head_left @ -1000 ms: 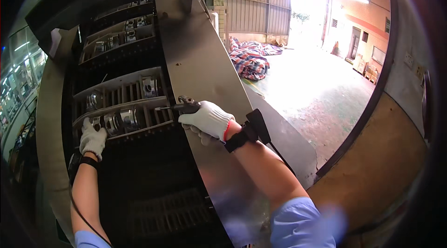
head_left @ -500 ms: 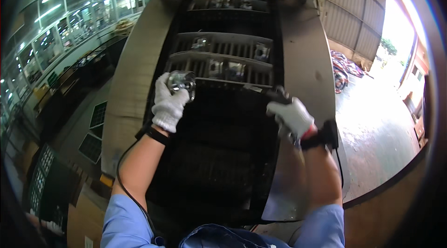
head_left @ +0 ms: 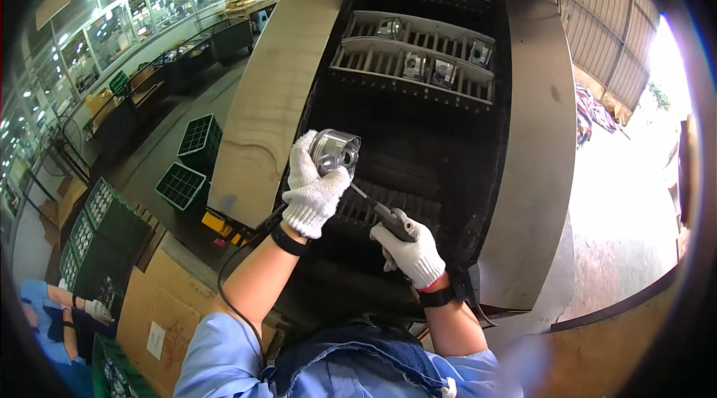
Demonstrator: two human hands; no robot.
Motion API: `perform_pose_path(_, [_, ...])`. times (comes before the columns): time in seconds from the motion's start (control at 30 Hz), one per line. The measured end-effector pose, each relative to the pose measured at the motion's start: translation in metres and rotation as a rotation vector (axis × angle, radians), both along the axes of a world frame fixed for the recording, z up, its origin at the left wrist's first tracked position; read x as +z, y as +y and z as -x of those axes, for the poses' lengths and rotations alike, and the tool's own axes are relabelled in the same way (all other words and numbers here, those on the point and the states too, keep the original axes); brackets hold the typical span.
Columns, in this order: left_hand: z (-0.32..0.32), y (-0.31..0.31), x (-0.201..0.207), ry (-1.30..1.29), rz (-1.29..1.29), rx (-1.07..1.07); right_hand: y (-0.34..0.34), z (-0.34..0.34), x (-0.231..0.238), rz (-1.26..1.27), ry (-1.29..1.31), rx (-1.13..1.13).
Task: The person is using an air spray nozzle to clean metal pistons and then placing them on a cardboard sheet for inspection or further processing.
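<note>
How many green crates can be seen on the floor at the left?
4 at least: two open grid crates beside the conveyor, two lower left. Others may be hidden.

Left hand (head_left: pixel 314 193) lifted metal piston (head_left: pixel 335 152) off rack, right hand (head_left: pixel 409 251) brought tool (head_left: pixel 382 211) closer

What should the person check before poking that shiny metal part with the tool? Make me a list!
1. Left hand grips the metal part firmly: ok, glove wraps its side.
2. Right hand holds the tool: ok.
3. Tool tip aimed at the part: ok, it points up toward it.
4. Tip touching the part: cannot tell.
5. Both gloves on: ok.
6. Cable by the left arm clear of the work: ok, it hangs below.
</note>
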State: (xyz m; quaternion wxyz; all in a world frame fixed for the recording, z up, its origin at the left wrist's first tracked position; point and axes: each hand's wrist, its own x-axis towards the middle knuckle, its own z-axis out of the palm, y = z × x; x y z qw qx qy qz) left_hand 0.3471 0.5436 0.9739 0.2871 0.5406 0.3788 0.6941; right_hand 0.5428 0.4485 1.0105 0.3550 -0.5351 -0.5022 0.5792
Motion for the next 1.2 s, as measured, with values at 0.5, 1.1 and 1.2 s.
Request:
perform_pose_path(0.5, [0.082, -0.079, -0.003, -0.295, 0.002, -0.001, -0.037, 0.041, -0.001, 0.106, 0.16, 0.144])
perform_pose_path(1.1, [0.201, -0.259, -0.052, -0.441, 0.436, 0.524, -0.057, 0.104, -0.017, 0.038, -0.129, 0.783])
perform_pose_path(1.2, [0.234, -0.295, -0.072, -0.443, 0.674, 0.683, -0.056, 0.11, -0.018, -0.088, -0.179, 0.971])
